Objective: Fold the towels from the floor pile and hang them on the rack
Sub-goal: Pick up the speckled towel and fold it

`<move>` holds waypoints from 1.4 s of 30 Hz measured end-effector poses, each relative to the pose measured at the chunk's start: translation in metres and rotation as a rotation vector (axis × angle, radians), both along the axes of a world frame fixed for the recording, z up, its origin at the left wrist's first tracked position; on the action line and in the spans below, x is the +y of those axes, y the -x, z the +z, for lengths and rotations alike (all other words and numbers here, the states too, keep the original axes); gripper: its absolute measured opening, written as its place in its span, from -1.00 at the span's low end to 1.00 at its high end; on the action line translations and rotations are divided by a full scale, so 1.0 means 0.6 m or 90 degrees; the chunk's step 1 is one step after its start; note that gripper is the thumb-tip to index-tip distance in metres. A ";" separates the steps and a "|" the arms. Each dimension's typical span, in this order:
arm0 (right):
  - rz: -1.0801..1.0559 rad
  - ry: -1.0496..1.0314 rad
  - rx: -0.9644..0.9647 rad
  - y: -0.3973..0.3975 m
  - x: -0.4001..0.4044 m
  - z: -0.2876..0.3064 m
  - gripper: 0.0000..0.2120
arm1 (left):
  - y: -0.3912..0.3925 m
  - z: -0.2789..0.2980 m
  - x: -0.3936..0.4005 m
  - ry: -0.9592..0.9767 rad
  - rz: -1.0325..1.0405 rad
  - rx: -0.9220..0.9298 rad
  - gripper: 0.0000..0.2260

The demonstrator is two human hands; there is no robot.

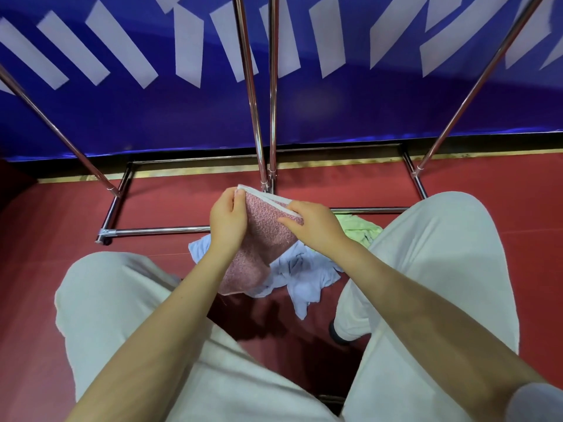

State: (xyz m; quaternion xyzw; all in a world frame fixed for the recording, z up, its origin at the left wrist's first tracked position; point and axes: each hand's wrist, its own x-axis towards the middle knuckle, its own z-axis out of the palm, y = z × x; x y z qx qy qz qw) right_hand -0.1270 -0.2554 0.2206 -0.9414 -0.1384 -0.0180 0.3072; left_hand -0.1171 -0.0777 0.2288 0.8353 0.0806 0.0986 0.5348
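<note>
Near: pale trousers (128, 315) on both legs, a dark shoe (336, 333) under the right one. Both forearms reach forward. Left hand (227, 219) pinches the far left corner of a folded pink towel (262, 242) with a white edge band; right hand (316, 228) grips its right corner, fingers curled over the band. Towel is held in the air above the floor pile: a light blue towel (304, 275) right below, a light green towel (361, 228) just beside the right knee. Red floor (45, 269). Beyond, chrome rack (262, 117) base bars and uprights. Far: blue banner (152, 117) with white strokes, cropped, not readable.
</note>
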 end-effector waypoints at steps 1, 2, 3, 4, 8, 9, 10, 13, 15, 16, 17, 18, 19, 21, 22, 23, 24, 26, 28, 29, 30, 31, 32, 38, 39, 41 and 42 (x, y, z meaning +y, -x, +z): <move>0.012 0.017 -0.055 0.000 -0.002 0.004 -0.78 | -0.001 -0.005 0.004 0.001 0.004 0.017 -0.76; 0.023 0.030 -0.112 0.001 -0.003 0.007 -0.78 | 0.000 -0.008 0.007 0.009 0.009 0.034 -0.73; 0.026 0.040 -0.162 0.001 -0.004 0.012 -0.77 | 0.000 -0.010 0.008 0.025 0.014 0.047 -0.71; 0.019 0.044 -0.202 0.003 -0.005 0.018 -0.75 | 0.002 -0.011 0.008 0.051 0.014 0.057 -0.71; -0.031 0.033 -0.176 0.009 -0.021 0.038 -0.78 | 0.012 0.001 0.000 0.164 -0.039 0.057 -0.74; -0.048 0.045 -0.125 0.008 -0.027 0.042 -0.73 | 0.016 0.003 -0.003 0.170 -0.053 0.050 -0.74; -0.064 0.070 -0.071 0.008 -0.033 0.045 -0.64 | 0.020 0.004 -0.005 0.173 -0.066 0.042 -0.75; -0.089 0.120 0.022 0.004 -0.046 0.040 -0.56 | 0.028 0.005 -0.011 0.137 -0.105 0.020 -0.78; -0.095 0.111 0.038 0.003 -0.048 0.034 -0.62 | 0.030 0.003 -0.012 0.105 -0.127 0.000 -0.79; -0.097 0.095 0.048 0.003 -0.047 0.031 -0.65 | 0.031 0.003 -0.012 0.095 -0.134 -0.013 -0.79; -0.101 0.071 0.056 0.003 -0.046 0.029 -0.69 | 0.031 0.004 -0.011 0.089 -0.138 -0.024 -0.79; -0.111 0.037 0.060 0.002 -0.044 0.027 -0.72 | 0.032 0.007 -0.010 0.090 -0.142 -0.035 -0.79; -0.124 0.000 0.063 0.002 -0.043 0.026 -0.74 | 0.033 0.009 -0.008 0.094 -0.144 -0.043 -0.79; -0.143 -0.057 0.050 0.001 -0.044 0.027 -0.75 | 0.034 0.014 -0.006 0.109 -0.145 -0.052 -0.79; -0.143 -0.067 0.039 0.000 -0.046 0.026 -0.75 | 0.035 0.017 -0.006 0.117 -0.143 -0.053 -0.79; -0.138 -0.068 0.033 0.000 -0.047 0.026 -0.76 | 0.036 0.019 -0.006 0.128 -0.141 -0.055 -0.79; -0.133 -0.068 0.031 -0.001 -0.048 0.026 -0.77 | 0.036 0.021 -0.006 0.142 -0.138 -0.056 -0.78; -0.132 -0.087 0.051 0.001 -0.048 0.027 -0.76 | 0.037 0.025 -0.006 0.176 -0.126 -0.055 -0.77; -0.145 -0.156 0.090 0.001 -0.046 0.027 -0.76 | 0.037 0.029 -0.004 0.197 -0.112 -0.055 -0.76; -0.151 -0.199 0.106 0.002 -0.044 0.028 -0.77 | 0.036 0.031 -0.001 0.201 -0.102 -0.055 -0.75; -0.158 -0.241 0.118 0.001 -0.042 0.028 -0.78 | 0.035 0.032 0.002 0.205 -0.092 -0.056 -0.75; -0.164 -0.279 0.124 0.000 -0.041 0.028 -0.80 | 0.035 0.034 0.005 0.210 -0.083 -0.058 -0.75; -0.172 -0.312 0.129 -0.001 -0.039 0.028 -0.80 | 0.034 0.035 0.008 0.216 -0.076 -0.058 -0.75; -0.223 -0.506 0.196 -0.005 -0.025 0.032 -0.84 | 0.029 0.036 0.012 0.245 -0.041 -0.041 -0.75; -0.219 -0.551 0.206 -0.005 -0.023 0.033 -0.87 | 0.027 0.036 0.013 0.251 -0.031 -0.040 -0.75; -0.212 -0.629 0.215 -0.006 -0.018 0.037 -0.86 | 0.021 0.037 0.015 0.260 -0.008 -0.035 -0.75; -0.211 -0.657 0.213 -0.007 -0.015 0.040 -0.86 | 0.018 0.038 0.015 0.261 0.004 -0.033 -0.74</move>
